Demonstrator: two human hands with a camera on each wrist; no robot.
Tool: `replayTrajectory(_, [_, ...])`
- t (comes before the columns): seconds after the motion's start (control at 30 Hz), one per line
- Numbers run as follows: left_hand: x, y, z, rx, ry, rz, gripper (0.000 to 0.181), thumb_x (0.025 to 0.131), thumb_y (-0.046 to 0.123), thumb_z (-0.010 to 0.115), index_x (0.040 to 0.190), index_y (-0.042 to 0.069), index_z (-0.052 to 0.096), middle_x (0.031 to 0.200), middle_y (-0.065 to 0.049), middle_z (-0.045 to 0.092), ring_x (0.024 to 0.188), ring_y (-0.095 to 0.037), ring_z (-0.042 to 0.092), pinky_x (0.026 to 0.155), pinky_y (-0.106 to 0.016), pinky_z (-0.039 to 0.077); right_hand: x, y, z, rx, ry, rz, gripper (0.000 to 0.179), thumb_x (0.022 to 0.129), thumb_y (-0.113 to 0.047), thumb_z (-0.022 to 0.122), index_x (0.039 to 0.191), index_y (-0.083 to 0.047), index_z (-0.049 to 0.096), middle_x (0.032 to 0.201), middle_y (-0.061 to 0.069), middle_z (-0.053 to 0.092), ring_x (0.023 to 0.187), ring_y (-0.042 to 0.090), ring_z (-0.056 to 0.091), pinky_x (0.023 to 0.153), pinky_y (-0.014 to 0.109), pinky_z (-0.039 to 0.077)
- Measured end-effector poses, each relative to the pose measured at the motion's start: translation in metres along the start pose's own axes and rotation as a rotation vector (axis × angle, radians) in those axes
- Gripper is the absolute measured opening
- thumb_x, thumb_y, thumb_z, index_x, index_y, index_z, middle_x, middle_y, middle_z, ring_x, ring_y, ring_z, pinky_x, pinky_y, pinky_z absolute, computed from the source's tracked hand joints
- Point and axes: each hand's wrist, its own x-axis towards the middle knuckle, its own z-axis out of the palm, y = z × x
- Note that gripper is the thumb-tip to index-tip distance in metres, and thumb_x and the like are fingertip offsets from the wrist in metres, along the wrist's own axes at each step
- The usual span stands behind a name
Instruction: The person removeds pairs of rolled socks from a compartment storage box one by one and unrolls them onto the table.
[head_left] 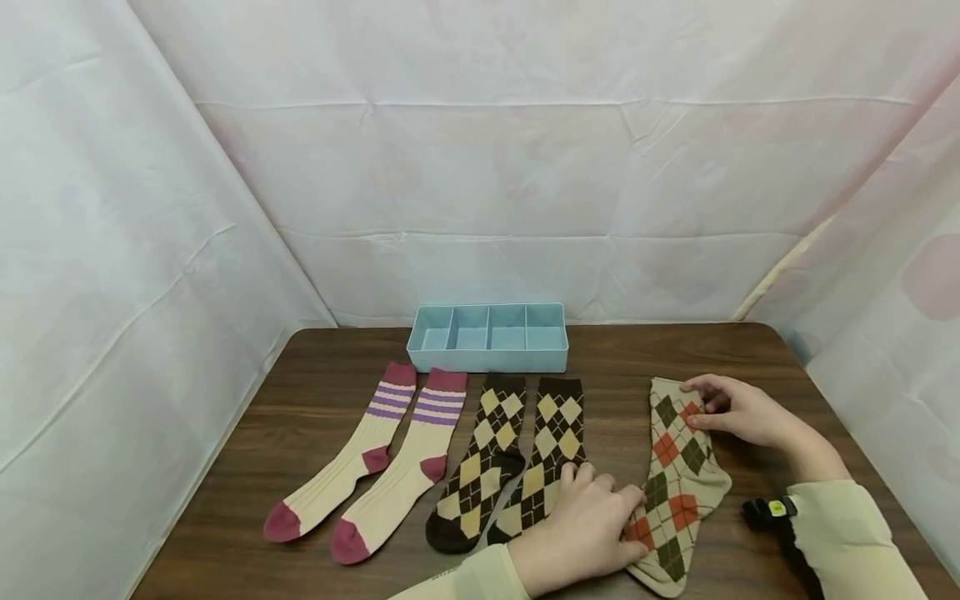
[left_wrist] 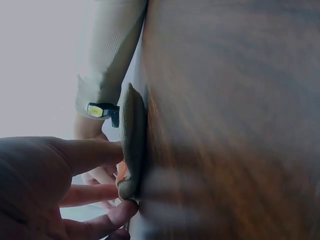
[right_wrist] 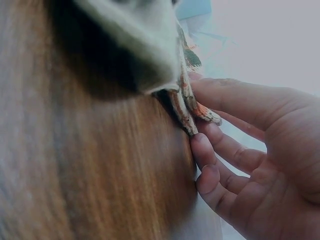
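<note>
Beige argyle socks (head_left: 678, 467) with red and green diamonds lie at the right of the table, seemingly one on top of another. My left hand (head_left: 581, 521) is at their toe end, thumb and fingers holding the edge; in the left wrist view the thumb of that hand (left_wrist: 45, 175) touches the fabric (left_wrist: 132, 140). At the cuff end, my right hand (head_left: 746, 412) pinches the right edge. Two layers of sock edge (right_wrist: 187, 107) show beside the thumb of the right hand (right_wrist: 280, 135) in the right wrist view.
Two dark argyle socks (head_left: 480, 467) lie left of the beige ones, one partly covered by my left hand. Further left are two cream socks (head_left: 405, 475) with maroon toes and purple stripes. A blue four-compartment box (head_left: 487, 360) stands at the table's (head_left: 337, 350) back edge, before white curtains.
</note>
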Motion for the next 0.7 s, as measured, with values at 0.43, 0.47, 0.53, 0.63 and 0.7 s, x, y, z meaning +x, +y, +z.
replayTrajectory(0.43, [-0.005, 0.008, -0.001, -0.081, -0.002, 0.005, 0.047, 0.089, 0.065, 0.084, 0.122, 0.033, 0.075, 0.093, 0.020, 0.072, 0.077, -0.007, 0.042, 0.078, -0.031, 0.027, 0.002, 0.000, -0.001, 0.011, -0.002, -0.004, 0.052, 0.099, -0.027, 0.084, 0.144, -0.007, 0.064, 0.119, 0.011, 0.067, 0.099, 0.021, 0.065, 0.077, 0.036, 0.053])
replayTrajectory(0.47, [-0.005, 0.008, 0.000, -0.082, -0.003, 0.007, 0.048, 0.088, 0.066, 0.084, 0.122, 0.033, 0.075, 0.092, 0.020, 0.072, 0.077, -0.007, 0.042, 0.079, -0.031, 0.027, 0.002, 0.000, -0.001, 0.010, -0.002, -0.005, 0.052, 0.099, -0.027, 0.084, 0.144, -0.007, 0.064, 0.119, 0.011, 0.067, 0.099, 0.021, 0.065, 0.077, 0.037, 0.053])
replayTrajectory(0.53, [-0.005, 0.010, 0.001, -0.078, -0.001, 0.015, 0.048, 0.086, 0.065, 0.086, 0.122, 0.034, 0.075, 0.090, 0.021, 0.070, 0.077, -0.006, 0.041, 0.078, -0.031, 0.027, 0.002, 0.000, 0.000, 0.008, -0.002, -0.007, 0.052, 0.099, -0.027, 0.084, 0.143, -0.007, 0.065, 0.119, 0.011, 0.067, 0.098, 0.021, 0.065, 0.076, 0.037, 0.054])
replayTrajectory(0.63, [-0.006, 0.011, 0.001, -0.116, -0.014, 0.027, 0.046, 0.084, 0.055, 0.092, 0.122, 0.035, 0.074, 0.083, 0.025, 0.063, 0.078, -0.004, 0.040, 0.078, -0.029, 0.026, 0.001, 0.000, 0.000, 0.001, 0.000, -0.009, 0.052, 0.100, -0.027, 0.084, 0.143, -0.007, 0.065, 0.119, 0.010, 0.067, 0.098, 0.021, 0.065, 0.077, 0.037, 0.054])
replayTrajectory(0.7, [-0.005, 0.009, 0.001, -0.191, -0.043, 0.024, 0.043, 0.086, 0.046, 0.094, 0.123, 0.035, 0.074, 0.077, 0.027, 0.060, 0.078, -0.001, 0.041, 0.078, -0.027, 0.026, 0.001, 0.000, 0.000, 0.000, 0.000, -0.009, 0.051, 0.099, -0.027, 0.084, 0.143, -0.007, 0.065, 0.119, 0.011, 0.067, 0.098, 0.020, 0.065, 0.077, 0.037, 0.054])
